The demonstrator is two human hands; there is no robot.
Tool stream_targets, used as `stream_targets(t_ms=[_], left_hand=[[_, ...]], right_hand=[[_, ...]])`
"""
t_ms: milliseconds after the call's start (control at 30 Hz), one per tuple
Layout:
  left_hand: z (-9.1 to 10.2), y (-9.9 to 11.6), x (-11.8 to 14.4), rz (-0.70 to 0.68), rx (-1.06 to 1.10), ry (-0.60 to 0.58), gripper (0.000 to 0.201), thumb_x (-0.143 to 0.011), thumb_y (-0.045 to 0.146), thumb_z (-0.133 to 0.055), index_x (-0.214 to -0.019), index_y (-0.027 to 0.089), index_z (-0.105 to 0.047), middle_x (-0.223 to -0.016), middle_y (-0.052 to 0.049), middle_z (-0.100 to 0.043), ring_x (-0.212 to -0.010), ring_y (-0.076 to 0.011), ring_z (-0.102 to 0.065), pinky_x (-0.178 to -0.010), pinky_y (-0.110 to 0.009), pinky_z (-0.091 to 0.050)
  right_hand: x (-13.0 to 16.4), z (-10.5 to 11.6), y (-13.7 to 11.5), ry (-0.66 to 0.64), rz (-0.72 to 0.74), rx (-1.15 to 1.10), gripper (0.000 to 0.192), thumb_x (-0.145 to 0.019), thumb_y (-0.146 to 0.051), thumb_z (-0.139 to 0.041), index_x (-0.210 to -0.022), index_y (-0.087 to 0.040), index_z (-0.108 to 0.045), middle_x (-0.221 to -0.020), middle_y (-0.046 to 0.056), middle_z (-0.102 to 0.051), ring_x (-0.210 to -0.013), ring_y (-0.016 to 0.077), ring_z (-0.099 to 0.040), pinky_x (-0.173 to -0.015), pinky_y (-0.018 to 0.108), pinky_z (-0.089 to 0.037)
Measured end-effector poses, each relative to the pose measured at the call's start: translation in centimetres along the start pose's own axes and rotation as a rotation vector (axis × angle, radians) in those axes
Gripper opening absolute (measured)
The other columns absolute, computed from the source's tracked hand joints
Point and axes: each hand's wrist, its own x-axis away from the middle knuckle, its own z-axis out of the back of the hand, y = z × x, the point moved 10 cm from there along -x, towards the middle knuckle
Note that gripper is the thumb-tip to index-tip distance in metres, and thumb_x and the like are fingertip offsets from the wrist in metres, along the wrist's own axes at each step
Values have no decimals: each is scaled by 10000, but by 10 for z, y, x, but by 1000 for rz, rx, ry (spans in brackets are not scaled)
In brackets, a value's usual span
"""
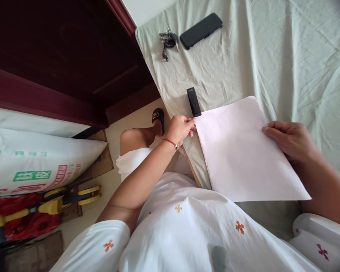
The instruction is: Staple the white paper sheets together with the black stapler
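The sheet (243, 155) looks like smooth, matt paper; the cover (272, 64), creased cloth; the keys (169, 39), shiny metal; the phone (201, 31), matt.

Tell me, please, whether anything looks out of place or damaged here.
Only the pale cloth looks untidy, rumpled into long creases; the paper held by the left hand and right hand shows no tear.

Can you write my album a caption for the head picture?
Left hand and right hand hold white paper over a wrinkled pale cloth.
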Motion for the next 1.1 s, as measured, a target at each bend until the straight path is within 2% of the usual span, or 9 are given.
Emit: stream_targets(t_ms=[300,467,567,633,700,767,833,900,1100], left_hand=[[-3,0,-2,-41,72,50,264,-879,125,-666,-621,133,-615,-540,7,-640,-329,-61,-481,-374,-215,-321],[0,0,-3,-63,-27,75,207,-895,171,-644,-692,147,-610,-601,-1,-677,-367,-62,-499,-403,-212,-365],[14,19,5,-302,-245,189,70,-903,171,-609,-867,160,-668,-809,-42,-759,-591,-117,-663,-584,-236,-527],[20,39,19,-536,-427,296,156,-909,193,-619,-1044,176,-696,-1085,-89,-775,-951,-191,-731,-864,-309,-581],[16,52,30,-730,-570,311,281,-947,258,-603,-1208,191,-681,-1357,-118,-692,-1296,-250,-617,-1108,-392,-490],[4,56,33,-846,-645,229,364,-1003,334,-533,-1322,196,-642,-1499,-120,-600,-1451,-264,-491,-1219,-433,-383],[-5,55,32,-889,-666,144,421,-1040,383,-453,-1385,199,-610,-1543,-120,-562,-1485,-259,-458,-1255,-439,-337],[-7,53,29,-892,-666,116,450,-1056,392,-399,-1416,203,-593,-1554,-119,-554,-1481,-252,-469,-1260,-438,-334],[-5,46,26,-910,-754,173,451,-1027,245,-398,-1428,237,-606,-1542,-76,-577,-1499,-234,-448,-1282,-461,-280]], right_hand=[[7,-1,-5,32,-43,-71,272,-777,-467,-757,-819,-202,-711,-546,-26,-530,-408,96,-426,-329,214,-285],[5,1,-3,47,-39,-75,266,-771,-455,-761,-844,-202,-723,-550,-23,-543,-407,99,-433,-327,216,-298],[3,1,0,45,-47,-73,276,-773,-468,-760,-866,-209,-728,-572,-18,-570,-427,109,-461,-342,225,-325],[4,2,0,47,-49,-67,273,-774,-470,-761,-864,-213,-731,-567,-22,-561,-430,106,-453,-347,226,-322],[5,2,-1,54,-52,-65,261,-776,-462,-758,-855,-215,-730,-551,-29,-539,-421,99,-429,-340,221,-299],[6,1,-3,60,-55,-75,247,-774,-449,-756,-850,-216,-727,-549,-29,-536,-417,95,-424,-334,216,-292],[7,1,-3,62,-59,-92,240,-770,-439,-758,-851,-215,-726,-558,-25,-548,-421,98,-440,-335,214,-305],[7,0,-3,57,-63,-108,253,-765,-449,-765,-861,-218,-728,-561,-20,-559,-421,106,-456,-331,218,-318],[5,1,3,57,-80,-124,267,-755,-465,-783,-869,-232,-719,-545,-20,-554,-396,115,-450,-310,227,-302]])
